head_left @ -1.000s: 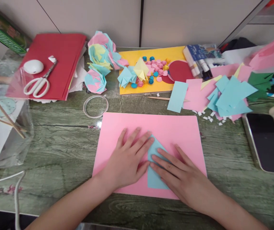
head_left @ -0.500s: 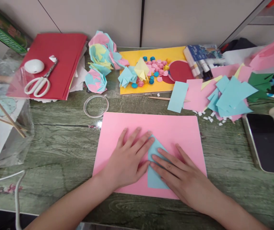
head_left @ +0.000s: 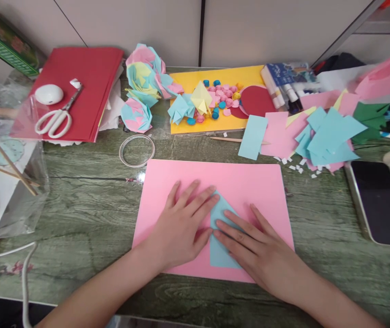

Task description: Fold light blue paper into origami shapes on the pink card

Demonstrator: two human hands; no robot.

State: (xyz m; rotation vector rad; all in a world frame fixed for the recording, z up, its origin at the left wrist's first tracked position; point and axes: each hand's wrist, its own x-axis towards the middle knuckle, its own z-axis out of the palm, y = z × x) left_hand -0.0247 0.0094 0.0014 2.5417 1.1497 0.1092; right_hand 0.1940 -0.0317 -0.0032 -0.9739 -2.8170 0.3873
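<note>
A light blue paper (head_left: 221, 251) with a slanted upper right edge lies flat on a pink sheet (head_left: 242, 182). My left hand (head_left: 181, 228) rests palm down on the pink sheet, fingers spread, with its index fingertip at the blue paper's top left edge and its thumb by the left edge. My right hand (head_left: 263, 250) lies over the blue paper's right part, its fingers stretched flat across it and covering some of its right side. Neither hand grips anything.
Behind the sheet lie a tape ring (head_left: 136, 135), a wooden stick (head_left: 227, 139), and a yellow sheet (head_left: 184, 127) bearing small paper pieces. White scissors (head_left: 55, 124) rest on red paper (head_left: 88, 68) at the left. A phone (head_left: 381, 200) and blue paper pieces (head_left: 334, 136) are at the right.
</note>
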